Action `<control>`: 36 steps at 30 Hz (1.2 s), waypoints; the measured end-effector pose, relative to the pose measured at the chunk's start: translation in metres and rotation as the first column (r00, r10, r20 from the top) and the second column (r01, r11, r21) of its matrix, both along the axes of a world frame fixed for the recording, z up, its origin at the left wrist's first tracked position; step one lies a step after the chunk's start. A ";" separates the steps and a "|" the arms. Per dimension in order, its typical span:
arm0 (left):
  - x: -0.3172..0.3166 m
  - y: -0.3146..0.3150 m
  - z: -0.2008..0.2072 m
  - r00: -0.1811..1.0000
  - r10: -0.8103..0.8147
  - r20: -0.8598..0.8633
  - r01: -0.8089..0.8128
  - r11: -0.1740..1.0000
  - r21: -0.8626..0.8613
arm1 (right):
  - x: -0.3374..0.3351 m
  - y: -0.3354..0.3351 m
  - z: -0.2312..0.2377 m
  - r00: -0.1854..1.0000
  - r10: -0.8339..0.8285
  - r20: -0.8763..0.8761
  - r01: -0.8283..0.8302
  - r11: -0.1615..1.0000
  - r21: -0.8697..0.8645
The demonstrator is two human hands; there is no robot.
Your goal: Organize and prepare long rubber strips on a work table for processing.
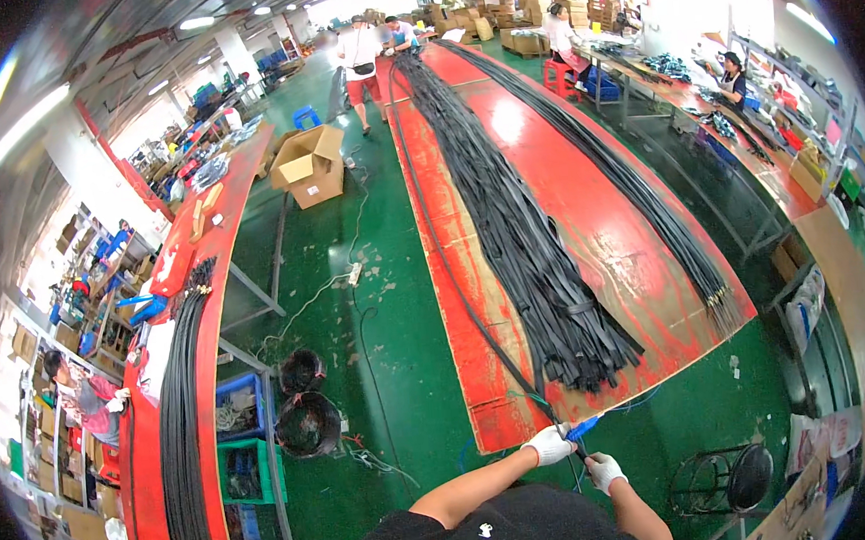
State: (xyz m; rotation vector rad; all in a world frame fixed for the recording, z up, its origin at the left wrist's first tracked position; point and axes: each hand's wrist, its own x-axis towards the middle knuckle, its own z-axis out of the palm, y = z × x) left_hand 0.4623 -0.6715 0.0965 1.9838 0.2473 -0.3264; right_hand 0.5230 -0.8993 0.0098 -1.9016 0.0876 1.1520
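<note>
Both my hands wear white gloves and are at the near edge of the long red table (493, 416). My left hand (549, 446) is closed around a long black sleeve-like strip (504, 357), which runs along the table's left side from the far end. Just right of those fingers a blue piece (583, 427) sticks out; whether it is gripped too I cannot tell. My right hand (604, 472), lower and to the right, is closed on the strip's near end. A wide bundle of flat black strips (544, 282) lies down the table's middle.
Thin black cables with brass-coloured ends (688, 262) lie along the table's right side. A stool (748, 477) stands near right. At left are another red table (218, 325), an open carton (310, 163) and blue and green crates (248, 474). Two people (361, 49) are at the far end.
</note>
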 end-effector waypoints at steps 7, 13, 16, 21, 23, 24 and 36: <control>0.001 0.002 -0.014 0.998 -0.014 -0.059 0.015 1.000 0.016 | 0.002 0.000 -0.016 0.997 0.054 0.062 -0.052 0.998 -0.025; 0.006 -0.006 -0.014 1.000 -0.002 -0.011 0.002 0.999 0.039 | 0.003 -0.004 -0.039 1.000 0.020 0.017 -0.021 0.998 0.060; 0.002 -0.004 -0.004 0.997 0.005 -0.077 -0.003 1.000 0.028 | 0.000 -0.004 -0.033 1.000 0.019 0.015 -0.020 0.997 0.078; -0.002 -0.003 0.007 0.995 0.053 -0.085 -0.052 0.999 0.012 | 0.008 -0.006 -0.042 0.998 0.049 0.039 -0.052 0.996 0.070; 0.002 -0.005 0.006 0.995 0.039 -0.095 -0.039 0.999 0.000 | 0.011 -0.012 -0.049 0.999 0.025 0.025 -0.027 0.996 0.090; 0.001 -0.005 -0.009 0.995 0.067 -0.079 -0.067 0.998 0.007 | 0.011 -0.007 -0.044 0.999 0.042 0.015 -0.043 0.996 0.075; 0.001 -0.007 -0.004 0.999 0.025 0.029 -0.026 0.999 0.035 | -0.001 -0.010 -0.037 1.000 -0.008 -0.022 0.008 1.000 0.023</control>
